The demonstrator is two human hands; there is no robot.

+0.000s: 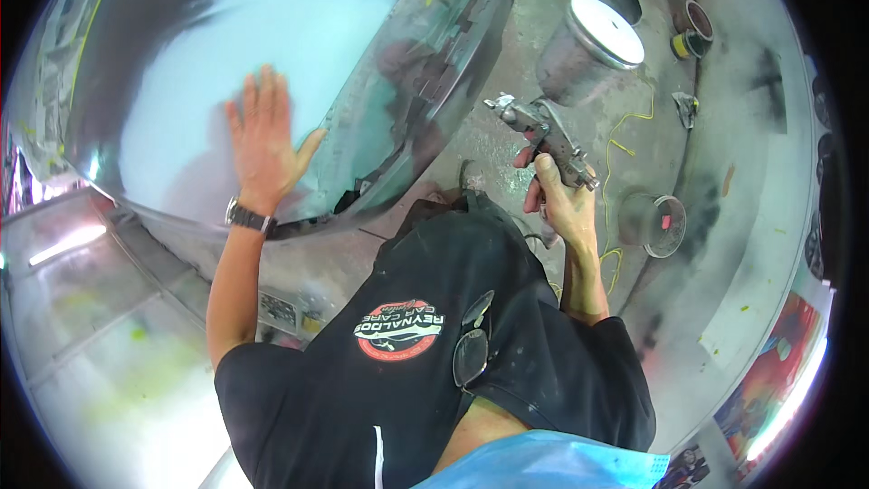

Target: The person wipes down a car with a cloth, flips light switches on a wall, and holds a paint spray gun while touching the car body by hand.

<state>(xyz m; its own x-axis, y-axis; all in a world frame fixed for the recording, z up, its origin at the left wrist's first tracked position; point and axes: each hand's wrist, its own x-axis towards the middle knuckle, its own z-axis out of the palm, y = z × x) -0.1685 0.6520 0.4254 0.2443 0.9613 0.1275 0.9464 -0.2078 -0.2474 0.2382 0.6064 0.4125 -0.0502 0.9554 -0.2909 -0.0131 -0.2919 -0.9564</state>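
My left hand, with a wristwatch on it, lies spread against a large curved car panel that has a pale, whitish patch on its dark surface. My right hand holds a metal spray gun by its grip, its nozzle pointing toward the upper left. A silver cup with a white lid sits just above the gun, apparently joined to it. The gun is apart from the panel. My dark shirt, with sunglasses hung on it, fills the lower middle.
On the grey floor at the right are several round containers, a yellow cord and a small crumpled object. A stained pale wall runs along the right. Light tubes glow at the lower left.
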